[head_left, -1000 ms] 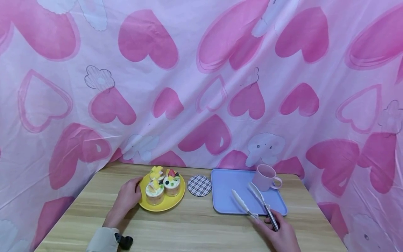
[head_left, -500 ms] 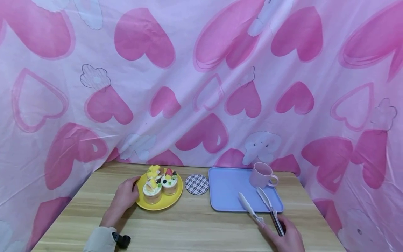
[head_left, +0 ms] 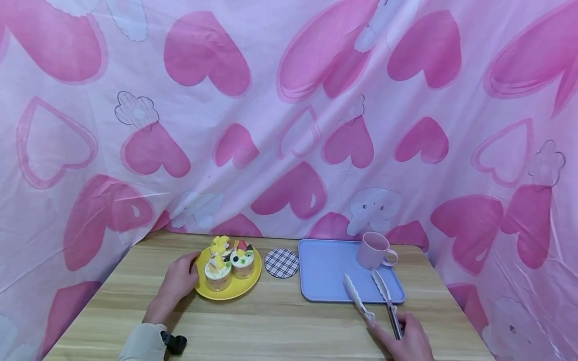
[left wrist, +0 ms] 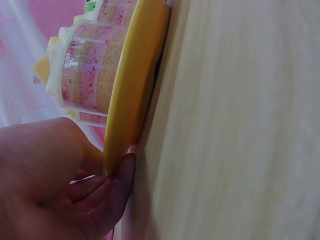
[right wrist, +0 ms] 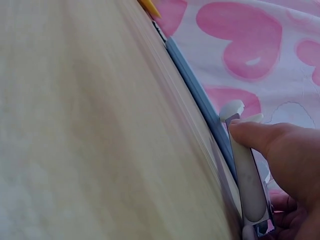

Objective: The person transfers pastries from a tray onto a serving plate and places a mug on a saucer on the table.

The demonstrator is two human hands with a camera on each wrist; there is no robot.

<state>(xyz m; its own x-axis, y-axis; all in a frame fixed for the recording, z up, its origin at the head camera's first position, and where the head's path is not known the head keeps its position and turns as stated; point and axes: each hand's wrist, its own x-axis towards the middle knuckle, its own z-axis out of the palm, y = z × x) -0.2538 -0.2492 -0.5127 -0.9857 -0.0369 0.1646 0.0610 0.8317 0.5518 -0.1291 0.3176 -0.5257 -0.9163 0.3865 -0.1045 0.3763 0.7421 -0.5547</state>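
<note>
On the left of the table my left hand (head_left: 178, 278) grips the rim of a yellow plate (head_left: 239, 290). In the left wrist view the thumb lies above the plate's rim (left wrist: 131, 95) and fingers reach underneath. Three clear dessert cups (head_left: 218, 282) with cream and fruit toppings stand close together on the plate. My right hand (head_left: 408, 338) holds silver tongs (head_left: 381, 287) with pale tips, spread apart with nothing between them. The tips are over the front right part of a blue tray (head_left: 322, 271). In the right wrist view my thumb presses along the tongs' handle (right wrist: 250, 185).
A pink mug (head_left: 371, 253) stands on the tray's back right, just behind the tongs' tips. Between plate and tray lies a round checked coaster (head_left: 282, 263). A pink heart-patterned curtain (head_left: 289, 190) hangs close behind the wooden table (head_left: 253, 331).
My right hand has drawn the tongs slightly right and toward me, away from the tray's middle. The left hand keeps its hold on the plate. The head view has shifted a little.
</note>
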